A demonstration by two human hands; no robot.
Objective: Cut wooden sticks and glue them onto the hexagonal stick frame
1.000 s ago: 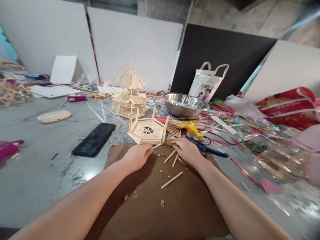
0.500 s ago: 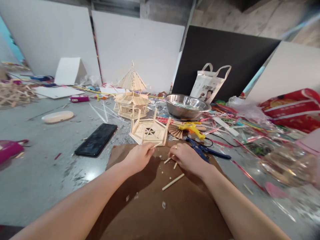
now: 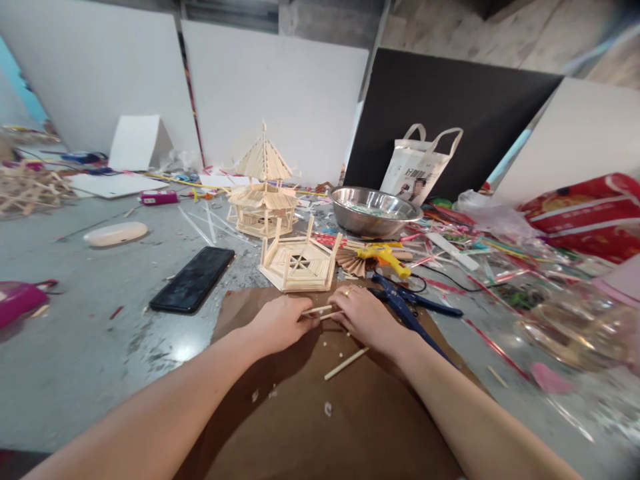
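My left hand is closed on a short wooden stick, pinched at the fingertips. Close beside it, my right hand has its fingers curled around the far ends of this stick and a second short one; the fingers partly hide both. Beneath them lies a brown board with a longer loose stick and small offcuts. Just beyond my hands stands a hexagonal stick base with upright posts. Blue-handled pliers rest to the right of my right hand.
Behind the base rises a stick pagoda model. A yellow glue gun, metal bowl and white bag are at centre right. A black phone lies left. Plastic scraps litter the right side.
My right hand has shifted left and the left hand slightly nearer, bringing the short sticks together between the fingertips. More of the pliers' handle now shows.
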